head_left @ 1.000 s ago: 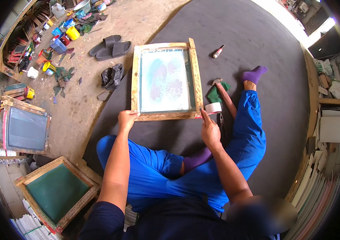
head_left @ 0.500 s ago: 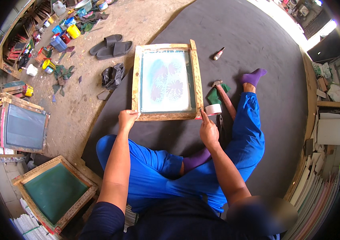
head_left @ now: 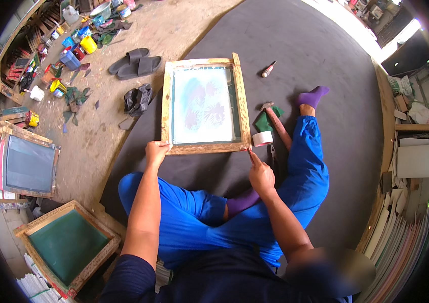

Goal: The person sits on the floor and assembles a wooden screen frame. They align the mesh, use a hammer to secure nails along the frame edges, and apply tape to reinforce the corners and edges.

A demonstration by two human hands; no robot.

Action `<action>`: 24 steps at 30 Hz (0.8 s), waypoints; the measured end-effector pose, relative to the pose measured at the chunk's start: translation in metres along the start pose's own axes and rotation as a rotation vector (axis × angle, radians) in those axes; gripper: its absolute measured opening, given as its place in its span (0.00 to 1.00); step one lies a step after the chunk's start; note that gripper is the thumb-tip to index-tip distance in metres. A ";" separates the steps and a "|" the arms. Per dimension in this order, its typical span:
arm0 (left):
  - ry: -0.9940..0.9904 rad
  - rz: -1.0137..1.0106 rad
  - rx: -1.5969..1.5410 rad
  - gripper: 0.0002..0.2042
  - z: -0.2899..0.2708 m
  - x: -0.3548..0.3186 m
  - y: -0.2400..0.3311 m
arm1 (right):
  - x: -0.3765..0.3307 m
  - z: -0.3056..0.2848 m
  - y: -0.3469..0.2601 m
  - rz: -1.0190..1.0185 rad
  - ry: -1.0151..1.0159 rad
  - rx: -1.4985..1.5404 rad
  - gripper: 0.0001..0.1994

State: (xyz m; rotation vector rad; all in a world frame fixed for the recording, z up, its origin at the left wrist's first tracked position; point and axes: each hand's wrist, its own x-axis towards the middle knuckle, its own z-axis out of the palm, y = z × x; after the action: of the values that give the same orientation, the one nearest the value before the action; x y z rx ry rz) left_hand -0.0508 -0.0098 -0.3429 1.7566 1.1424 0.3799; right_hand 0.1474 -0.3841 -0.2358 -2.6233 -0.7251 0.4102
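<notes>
A wooden-framed printing screen [head_left: 240, 96] with pale mesh and faint purple prints lies flat on a dark mat [head_left: 325, 55] in front of me. My left hand [head_left: 156, 152] grips the frame's near left corner. My right hand [head_left: 260, 174] rests on the mat with its index finger touching the near right corner. A roll of white tape [head_left: 262, 138] lies just right of that corner, beside a hammer [head_left: 275, 121] and a green cloth [head_left: 264, 122]. My legs in blue trousers and purple socks are folded below the frame.
A pair of dark sandals [head_left: 136, 61] and a black rag [head_left: 137, 98] lie left of the mat on the dusty floor. Paint tubs [head_left: 80, 48] crowd the far left. Two more screens, one grey [head_left: 27, 164] and one green [head_left: 68, 245], stand at left. A marker [head_left: 268, 69] lies beyond the frame.
My right hand has slid a little to the right, from the frame's near edge to its near right corner. The frame and my left hand stay put.
</notes>
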 end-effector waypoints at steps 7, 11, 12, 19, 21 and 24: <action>-0.055 0.003 -0.107 0.06 -0.005 0.001 0.005 | 0.065 -0.024 0.040 0.094 0.174 0.258 0.32; -0.094 -0.002 -0.238 0.07 -0.008 -0.005 0.033 | 0.122 -0.043 0.060 0.024 0.024 0.109 0.34; -0.087 0.031 -0.240 0.07 -0.011 -0.004 0.033 | 0.132 -0.042 0.068 -0.009 -0.057 0.109 0.31; -0.084 0.093 -0.233 0.06 -0.031 -0.017 0.102 | 0.127 -0.048 0.115 0.065 -0.302 0.372 0.18; -0.095 0.115 -0.199 0.06 -0.037 -0.014 0.110 | 0.115 -0.061 0.114 0.082 -0.280 0.614 0.19; -0.149 0.157 -0.152 0.05 -0.040 -0.007 0.138 | 0.118 -0.073 0.122 0.070 -0.248 0.769 0.20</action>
State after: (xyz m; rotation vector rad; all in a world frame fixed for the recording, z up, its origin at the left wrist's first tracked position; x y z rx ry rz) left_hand -0.0090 -0.0056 -0.2048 1.7148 0.8517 0.4119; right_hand 0.3236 -0.4378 -0.2451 -1.8886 -0.4229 0.8506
